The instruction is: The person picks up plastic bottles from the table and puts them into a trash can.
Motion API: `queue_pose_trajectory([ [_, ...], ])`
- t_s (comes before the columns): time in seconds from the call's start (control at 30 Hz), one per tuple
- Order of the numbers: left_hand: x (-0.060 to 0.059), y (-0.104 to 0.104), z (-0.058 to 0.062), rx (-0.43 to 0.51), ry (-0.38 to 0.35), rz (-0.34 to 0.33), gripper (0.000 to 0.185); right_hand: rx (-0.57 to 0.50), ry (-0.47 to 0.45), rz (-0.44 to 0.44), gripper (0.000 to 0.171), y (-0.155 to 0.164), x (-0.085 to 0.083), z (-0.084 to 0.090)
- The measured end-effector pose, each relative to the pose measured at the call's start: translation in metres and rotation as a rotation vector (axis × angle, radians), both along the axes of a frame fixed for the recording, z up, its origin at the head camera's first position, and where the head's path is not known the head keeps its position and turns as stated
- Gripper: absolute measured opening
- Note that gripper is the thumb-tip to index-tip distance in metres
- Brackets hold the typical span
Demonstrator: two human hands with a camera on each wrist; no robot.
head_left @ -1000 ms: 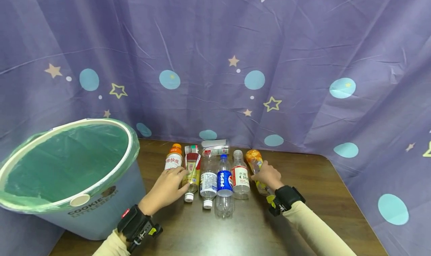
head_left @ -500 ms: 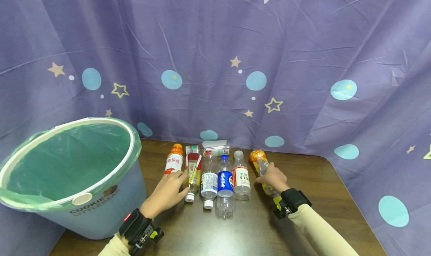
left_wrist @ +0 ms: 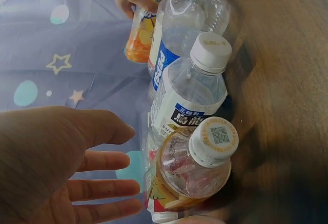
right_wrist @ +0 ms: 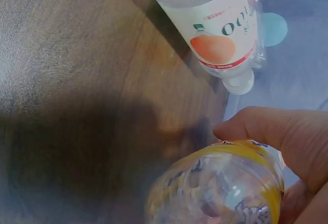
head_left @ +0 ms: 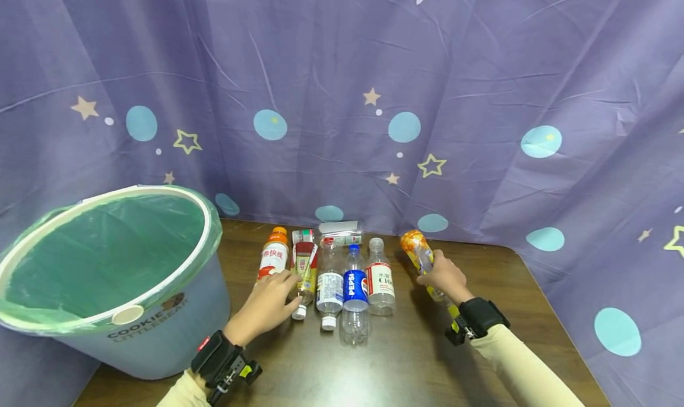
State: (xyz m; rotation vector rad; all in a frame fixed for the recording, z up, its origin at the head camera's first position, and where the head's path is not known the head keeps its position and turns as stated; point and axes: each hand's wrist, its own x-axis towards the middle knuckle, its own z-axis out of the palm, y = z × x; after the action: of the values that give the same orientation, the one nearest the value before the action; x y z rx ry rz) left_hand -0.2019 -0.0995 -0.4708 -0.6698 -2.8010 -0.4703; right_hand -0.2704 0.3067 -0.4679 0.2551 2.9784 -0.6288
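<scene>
My right hand (head_left: 446, 276) grips a clear plastic bottle with an orange-and-yellow label (head_left: 414, 243) around its side. The bottle leans with its orange end pointing away; in the right wrist view its clear end (right_wrist: 220, 190) shows under the thumb. My left hand (head_left: 269, 303) has its fingers extended over the near part of an orange-capped bottle (head_left: 274, 258), beside a bottle with a red and yellow label (head_left: 305, 270). In the left wrist view the fingers (left_wrist: 105, 189) stand apart from the white-capped bottles (left_wrist: 212, 142), with nothing between them.
A Pepsi bottle (head_left: 355, 288), a bottle with a white label (head_left: 329, 291) and a red-and-white labelled bottle (head_left: 380, 282) line the table (head_left: 481, 312). Behind them lies clear plastic packaging (head_left: 342, 234). A green-lined bin (head_left: 176, 324) stands left, a purple curtain (head_left: 331, 68) behind.
My right hand has moved right with the orange-and-yellow bottle, widening the gap to the red-and-white labelled bottle. The left hand has barely moved.
</scene>
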Motion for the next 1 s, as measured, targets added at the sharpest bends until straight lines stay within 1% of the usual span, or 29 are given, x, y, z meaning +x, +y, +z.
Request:
queue_pose_trajectory([
  [0.13,0.000,0.001,0.000,0.004,-0.025,0.012,0.038,-0.001,0.031,0.016,0.080,0.001,0.002,0.006],
  [0.37,-0.001,0.003,0.000,0.016,-0.003,0.000,0.037,-0.035,0.065,0.051,0.084,0.002,0.010,0.018],
  [0.47,0.000,0.004,0.001,0.024,-0.006,-0.002,0.038,-0.019,0.089,0.077,0.087,0.001,0.016,0.024],
  [0.63,0.002,0.007,0.003,0.038,-0.010,-0.003,0.039,0.039,0.175,0.129,0.089,-0.006,0.029,0.036],
  [0.87,0.002,0.012,0.009,0.061,0.054,-0.042,0.044,0.082,0.291,0.212,0.086,-0.023,0.049,0.053],
  [1.0,0.002,0.016,0.011,0.067,0.062,-0.053,0.051,0.103,0.342,0.250,0.083,-0.033,0.059,0.061],
])
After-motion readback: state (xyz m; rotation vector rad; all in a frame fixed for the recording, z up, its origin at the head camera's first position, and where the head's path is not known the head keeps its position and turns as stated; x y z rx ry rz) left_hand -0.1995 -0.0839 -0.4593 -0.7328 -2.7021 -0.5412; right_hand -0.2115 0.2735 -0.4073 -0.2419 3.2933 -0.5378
